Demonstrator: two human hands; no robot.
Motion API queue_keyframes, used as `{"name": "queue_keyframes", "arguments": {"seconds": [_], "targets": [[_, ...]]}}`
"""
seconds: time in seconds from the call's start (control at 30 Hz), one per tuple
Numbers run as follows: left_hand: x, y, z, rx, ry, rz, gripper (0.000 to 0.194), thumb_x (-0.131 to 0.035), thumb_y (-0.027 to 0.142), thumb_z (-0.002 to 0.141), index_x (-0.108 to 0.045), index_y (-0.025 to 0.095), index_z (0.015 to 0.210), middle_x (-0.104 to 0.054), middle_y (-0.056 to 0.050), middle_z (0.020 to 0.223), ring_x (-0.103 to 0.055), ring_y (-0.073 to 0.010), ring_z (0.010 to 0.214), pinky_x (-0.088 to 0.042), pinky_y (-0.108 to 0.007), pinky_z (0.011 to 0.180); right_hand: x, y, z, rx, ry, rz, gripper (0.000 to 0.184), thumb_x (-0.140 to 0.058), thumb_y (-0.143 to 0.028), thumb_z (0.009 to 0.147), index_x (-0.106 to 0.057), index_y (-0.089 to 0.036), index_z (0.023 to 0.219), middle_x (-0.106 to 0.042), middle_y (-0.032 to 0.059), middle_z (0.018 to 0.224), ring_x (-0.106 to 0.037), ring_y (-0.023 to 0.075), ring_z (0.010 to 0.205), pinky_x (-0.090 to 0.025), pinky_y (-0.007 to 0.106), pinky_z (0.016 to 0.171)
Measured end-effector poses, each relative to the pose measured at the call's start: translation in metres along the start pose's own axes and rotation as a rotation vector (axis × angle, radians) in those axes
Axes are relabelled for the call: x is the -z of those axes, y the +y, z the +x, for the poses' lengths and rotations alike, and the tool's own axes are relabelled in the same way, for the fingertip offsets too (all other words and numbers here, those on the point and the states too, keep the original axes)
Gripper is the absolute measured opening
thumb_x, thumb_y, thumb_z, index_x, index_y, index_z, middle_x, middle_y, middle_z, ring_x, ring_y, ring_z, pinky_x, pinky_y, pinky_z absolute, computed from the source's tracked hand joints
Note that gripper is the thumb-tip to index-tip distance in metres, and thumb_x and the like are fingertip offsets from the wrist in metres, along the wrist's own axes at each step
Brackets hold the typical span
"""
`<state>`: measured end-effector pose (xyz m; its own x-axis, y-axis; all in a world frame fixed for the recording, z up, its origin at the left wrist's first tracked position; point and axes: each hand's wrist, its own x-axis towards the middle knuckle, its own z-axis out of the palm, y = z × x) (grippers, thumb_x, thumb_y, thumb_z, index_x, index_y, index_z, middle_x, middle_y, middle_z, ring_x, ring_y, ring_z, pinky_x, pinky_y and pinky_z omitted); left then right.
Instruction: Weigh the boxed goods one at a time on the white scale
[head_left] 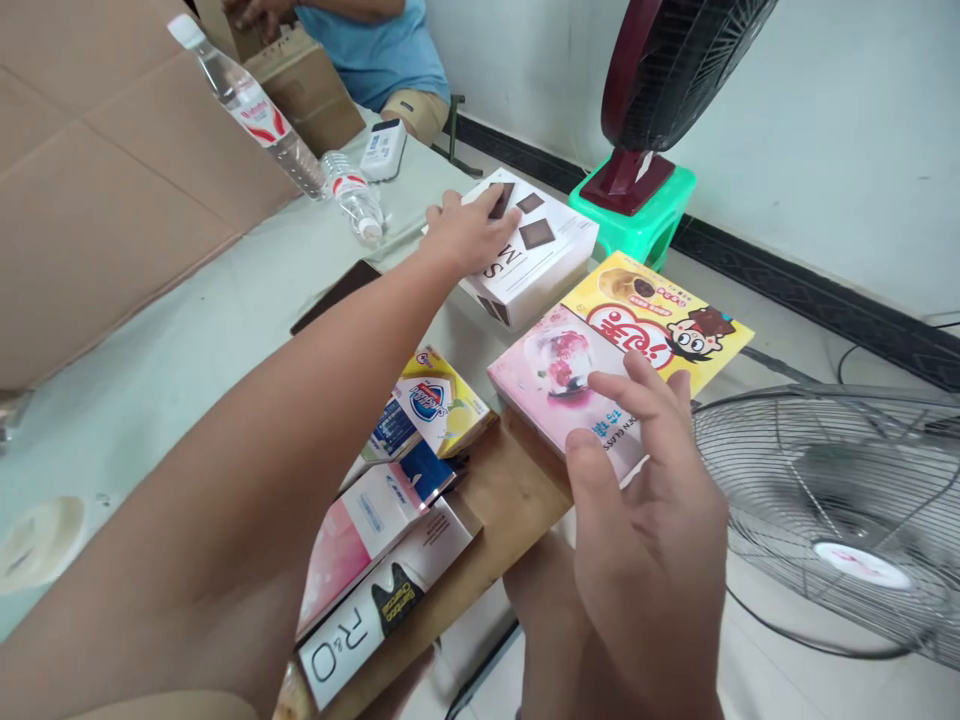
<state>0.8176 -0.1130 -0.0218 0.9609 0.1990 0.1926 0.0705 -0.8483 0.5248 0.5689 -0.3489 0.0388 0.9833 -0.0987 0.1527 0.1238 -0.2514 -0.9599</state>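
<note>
My left hand (474,228) reaches out and rests on a white box (559,262) printed with dark chocolate squares, its fingers spread over the top. My right hand (649,490), fingers apart and slightly curved, is at the near side of a pink box (555,375) with a picture of a glass bowl. Whether its fingertips touch that box I cannot tell. Against the pink box lies a yellow box (660,310) with a cartoon face. Beneath my left forearm are a yellow soap box (442,400), a pink and white box (367,530) and a white bamboo charcoal box (375,620), partly covered.
Two water bottles (255,115) (352,195) and a white device (383,150) are farther back on the table (195,320). A person in blue (382,50) sits beyond, near a cardboard box (307,90). A fan (675,80) stands on a green stool (667,215); another fan (832,510) is at right.
</note>
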Motion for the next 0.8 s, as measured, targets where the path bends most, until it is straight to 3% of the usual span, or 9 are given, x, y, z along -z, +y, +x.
{"name": "queue_keyframes", "arguments": {"seconds": [0.1, 0.2, 0.33, 0.47, 0.57, 0.63, 0.7, 0.77, 0.8], "targets": [[-0.001, 0.02, -0.003, 0.132, -0.062, 0.051, 0.067, -0.073, 0.068, 0.081, -0.07, 0.031, 0.137, -0.064, -0.018, 0.137, -0.037, -0.0516, 0.146, -0.021, -0.076, 0.12, 0.0, 0.002, -0.001, 0.003, 0.019, -0.039, 0.027, -0.06, -0.038, 0.098, -0.072, -0.024, 0.119, -0.065, 0.0135, 0.148, -0.039, 0.0407, 0.159, -0.017, 0.083, 0.128], [0.001, 0.033, -0.011, 0.164, -0.093, 0.082, 0.067, -0.072, 0.064, 0.082, -0.068, 0.031, 0.141, -0.057, -0.02, 0.147, -0.034, -0.056, 0.148, -0.025, -0.079, 0.116, 0.0, 0.003, -0.001, 0.011, 0.028, -0.067, 0.024, -0.059, -0.036, 0.098, -0.073, -0.024, 0.114, -0.067, 0.0135, 0.146, -0.045, 0.0403, 0.156, -0.02, 0.084, 0.126], [0.005, 0.04, -0.02, 0.17, -0.118, 0.037, 0.071, -0.074, 0.064, 0.08, -0.067, 0.033, 0.143, -0.059, -0.018, 0.146, -0.032, -0.0525, 0.149, -0.025, -0.077, 0.118, -0.001, 0.004, -0.001, -0.006, 0.034, -0.083, 0.022, -0.06, -0.034, 0.096, -0.074, -0.025, 0.11, -0.066, 0.0129, 0.148, -0.042, 0.0421, 0.157, -0.02, 0.086, 0.124], [0.007, 0.045, -0.027, 0.186, -0.135, -0.016, 0.065, -0.077, 0.062, 0.076, -0.071, 0.036, 0.135, -0.062, -0.015, 0.142, -0.029, -0.0528, 0.15, -0.014, -0.08, 0.121, -0.002, 0.004, -0.002, -0.013, 0.04, -0.09, 0.022, -0.061, -0.035, 0.095, -0.074, -0.024, 0.11, -0.063, 0.0131, 0.151, -0.036, 0.0444, 0.16, -0.018, 0.088, 0.123], [0.014, 0.053, -0.035, 0.129, -0.024, -0.03, 0.047, -0.079, 0.052, 0.079, -0.074, 0.036, 0.123, -0.064, -0.013, 0.138, -0.03, -0.0523, 0.151, -0.006, -0.078, 0.124, -0.001, 0.0, -0.003, 0.034, 0.068, -0.065, 0.018, -0.063, -0.034, 0.095, -0.072, -0.024, 0.108, -0.066, 0.012, 0.147, -0.043, 0.0403, 0.157, -0.017, 0.083, 0.128], [0.029, 0.061, -0.046, 0.028, 0.101, -0.085, 0.026, -0.076, 0.045, 0.085, -0.074, 0.032, 0.108, -0.068, -0.012, 0.124, -0.042, -0.0451, 0.143, -0.017, -0.07, 0.126, -0.001, -0.005, -0.006, 0.101, 0.13, 0.042, 0.012, -0.062, -0.026, 0.095, -0.068, -0.025, 0.106, -0.07, 0.0088, 0.136, -0.053, 0.0339, 0.148, -0.021, 0.074, 0.132], [0.056, 0.071, -0.071, -0.09, 0.191, -0.164, 0.014, -0.072, 0.04, 0.091, -0.067, 0.028, 0.087, -0.067, -0.01, 0.103, -0.057, -0.0359, 0.118, -0.038, -0.06, 0.117, -0.001, -0.012, -0.01, 0.174, 0.204, 0.209, 0.011, -0.06, -0.019, 0.094, -0.066, -0.025, 0.101, -0.074, 0.0051, 0.116, -0.066, 0.0284, 0.13, -0.039, 0.064, 0.126], [0.093, 0.079, -0.114, -0.201, 0.222, -0.217, 0.024, -0.071, 0.035, 0.091, -0.055, 0.025, 0.076, -0.061, -0.007, 0.088, -0.059, -0.0282, 0.095, -0.049, -0.05, 0.101, -0.001, -0.02, -0.015, 0.231, 0.258, 0.324, 0.009, -0.06, -0.019, 0.091, -0.066, -0.026, 0.093, -0.069, 0.0017, 0.091, -0.071, 0.0241, 0.099, -0.057, 0.051, 0.1], [0.113, 0.082, -0.143, -0.226, 0.286, -0.241, 0.025, -0.074, 0.033, 0.088, -0.053, 0.025, 0.077, -0.058, -0.005, 0.086, -0.057, -0.0252, 0.089, -0.051, -0.045, 0.094, -0.002, -0.024, -0.019, 0.235, 0.273, 0.325, 0.006, -0.063, -0.021, 0.09, -0.065, -0.026, 0.088, -0.065, 0.0006, 0.081, -0.067, 0.022, 0.084, -0.057, 0.045, 0.083]]}}
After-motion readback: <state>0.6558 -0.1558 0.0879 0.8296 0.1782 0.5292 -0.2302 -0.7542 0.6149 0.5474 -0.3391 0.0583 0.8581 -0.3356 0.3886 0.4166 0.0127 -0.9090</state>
